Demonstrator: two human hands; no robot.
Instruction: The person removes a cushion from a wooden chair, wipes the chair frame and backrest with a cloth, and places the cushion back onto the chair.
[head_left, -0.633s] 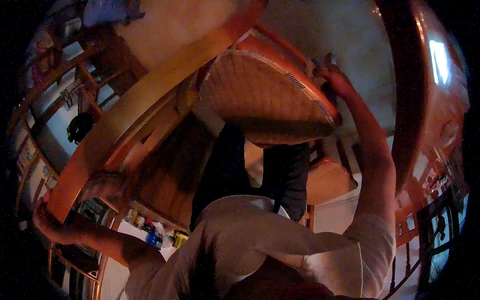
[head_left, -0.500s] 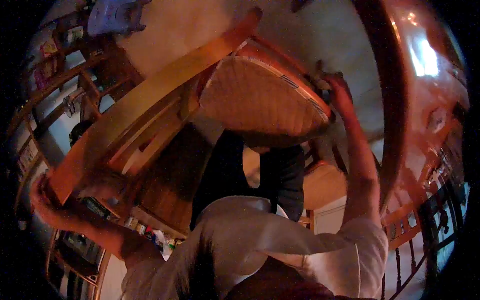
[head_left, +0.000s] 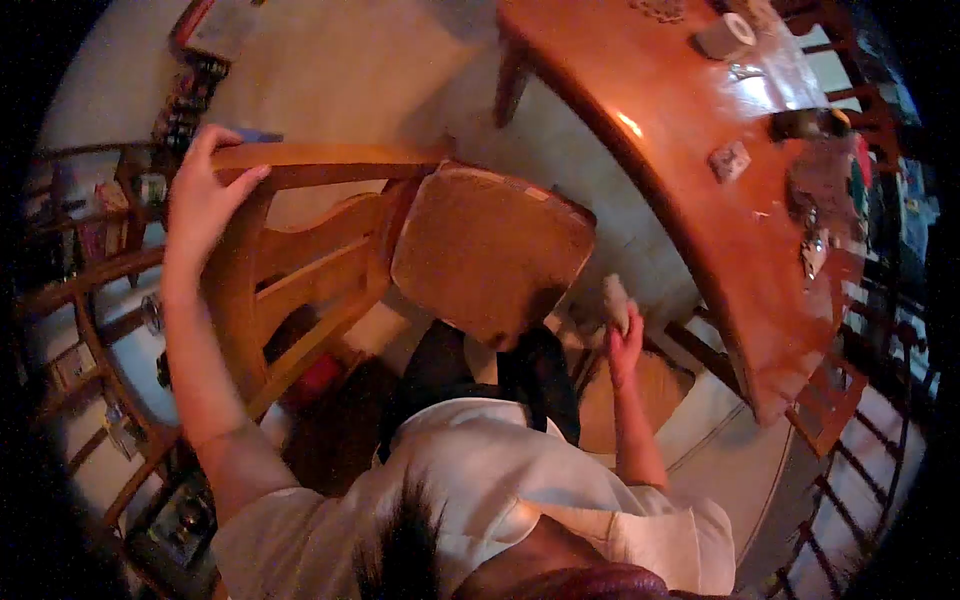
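Observation:
A wooden chair (head_left: 490,255) with a slatted back (head_left: 320,245) stands tilted in front of my legs, its seat facing up toward me. My left hand (head_left: 205,195) grips the end of the chair back's upper post, thumb on one side and fingers over the other. To the right of the seat, apart from it, my right hand (head_left: 626,345) is closed around a small pale, elongated item (head_left: 615,295). Blur hides what kind of item it is.
A glossy wooden table (head_left: 670,220) curves along the right, bearing a white roll (head_left: 735,36), a patterned square (head_left: 729,161) and other small things. Another chair seat (head_left: 640,400) is beside my right forearm. Shelves (head_left: 110,290) line the left side.
My right hand has left the seat's edge and come back toward me. The chair has swung, its back post now lying more level, with my left hand still on it, farther forward.

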